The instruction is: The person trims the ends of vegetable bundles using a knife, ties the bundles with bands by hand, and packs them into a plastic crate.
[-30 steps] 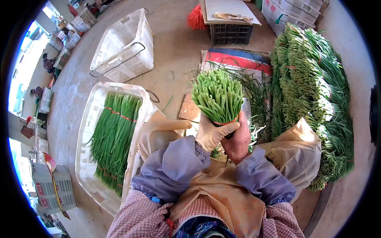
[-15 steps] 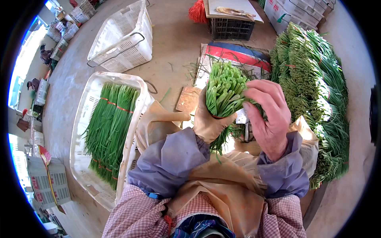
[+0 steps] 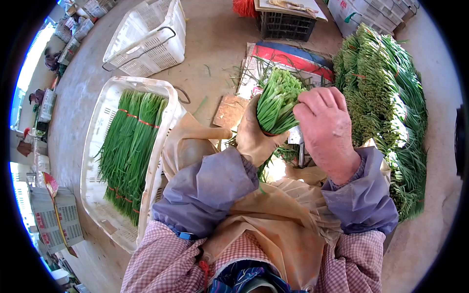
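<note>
My left hand (image 3: 255, 139), in a tan glove, wraps round a bunch of chives (image 3: 281, 102), its pale green stalk ends pointing up and away from me. A red band shows at the edge of the grip, and the leaves hang below the hand. My bare right hand (image 3: 325, 129) is at the right edge of the stalk ends, thumb and fingertips pinched together and touching the bunch. What the pinch holds is hidden by the fingers. Below the bunch, between my hands, a metal blade-like tool (image 3: 299, 141) is partly covered.
On my left, a white plastic crate (image 3: 90, 161) holds banded chive bunches (image 3: 132, 151). Another white crate (image 3: 146, 44) stands behind it. A tall chive pile (image 3: 386, 117) lies on my right. Ahead are a striped sack (image 3: 293, 61) and a black crate (image 3: 286, 27) under a board.
The fingers of my right hand have closed from a loose spread into a pinch at the bunch's edge. My left hand keeps its grip. The whole view has shifted slightly.
</note>
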A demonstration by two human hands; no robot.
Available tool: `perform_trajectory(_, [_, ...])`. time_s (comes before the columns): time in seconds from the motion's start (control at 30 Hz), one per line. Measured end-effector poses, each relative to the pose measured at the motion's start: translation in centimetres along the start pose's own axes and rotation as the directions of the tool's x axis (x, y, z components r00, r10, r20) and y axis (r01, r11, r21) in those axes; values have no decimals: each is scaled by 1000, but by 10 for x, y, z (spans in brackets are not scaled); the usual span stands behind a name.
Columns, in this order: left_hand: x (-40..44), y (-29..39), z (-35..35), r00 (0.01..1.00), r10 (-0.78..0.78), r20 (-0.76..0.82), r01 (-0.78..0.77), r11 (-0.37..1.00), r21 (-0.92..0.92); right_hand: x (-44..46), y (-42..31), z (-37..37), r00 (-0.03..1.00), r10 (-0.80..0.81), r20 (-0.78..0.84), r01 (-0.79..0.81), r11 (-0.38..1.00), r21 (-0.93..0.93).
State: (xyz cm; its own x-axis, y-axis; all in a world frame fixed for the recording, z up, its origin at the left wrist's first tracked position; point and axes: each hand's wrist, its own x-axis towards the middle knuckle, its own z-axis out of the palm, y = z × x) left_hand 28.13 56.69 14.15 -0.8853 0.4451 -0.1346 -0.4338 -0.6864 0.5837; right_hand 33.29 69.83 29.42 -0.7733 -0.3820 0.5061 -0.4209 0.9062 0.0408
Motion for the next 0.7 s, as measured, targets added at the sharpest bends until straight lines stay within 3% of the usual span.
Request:
perform_trajectory(0.1, [0,0,-5,1000,-5,-28,7,997,74,-3,7,-5,997,-80,-18,78,993,-85])
perform_trajectory(0.17, [-7,8,1,997,82,14,-82,944,320,-12,39,-23,991,-92,-96,85,993,-76])
perform_trajectory(0.2, [-11,12,5,991,127,32,-128,884,449,-18,62,-36,977,-124,-175,93,979,-179])
perform_trajectory(0.23, [-14,18,7,985,162,49,-161,798,581,-32,82,-49,963,-62,-263,-75,874,-480])
perform_trajectory(0.27, [-16,24,10,979,194,62,-181,691,700,-40,96,-66,867,54,-495,-295,857,-423])
perform_trajectory(0.3, [-18,28,11,973,218,70,-186,571,800,-49,111,-80,716,270,-644,-568,761,-313])
perform_trajectory(0.33, [-18,30,11,970,229,78,-182,481,858,-61,126,-92,489,445,-750,-786,598,-158])
perform_trajectory(0.4, [-16,26,6,967,243,82,-174,389,904,-108,166,-99,486,556,-674,-859,447,-251])
perform_trajectory(0.43, [-9,17,-4,955,278,102,-221,440,871,-135,178,-84,664,583,-469,-744,581,-331])
perform_trajectory(0.47, [-8,17,2,958,268,104,-249,594,765,-150,165,-52,789,573,-223,-614,716,-333])
perform_trajectory(0.5, [-9,18,9,961,256,106,-264,728,633,-164,151,-20,854,519,40,-495,833,-248])
perform_trajectory(0.53, [-10,16,12,952,278,126,-294,729,618,-140,97,-7,819,468,333,-398,880,-257])
perform_trajectory(0.57, [-10,15,15,943,300,145,-325,730,602,-139,69,16,880,339,332,-369,929,32])
perform_trajectory(0.6, [-9,11,10,932,330,151,-339,642,687,-123,40,25,786,448,427,-567,797,207])
perform_trajectory(0.63, [-7,6,1,920,358,157,-343,546,764,-111,20,35,768,482,421,-625,708,329])
perform_trajectory(0.67, [-7,6,3,930,336,147,-335,617,712,-101,3,46,746,517,420,-665,601,443])
perform_trajectory(0.7, [-6,5,5,940,314,136,-323,684,654,-92,-10,59,736,525,427,-677,598,430])
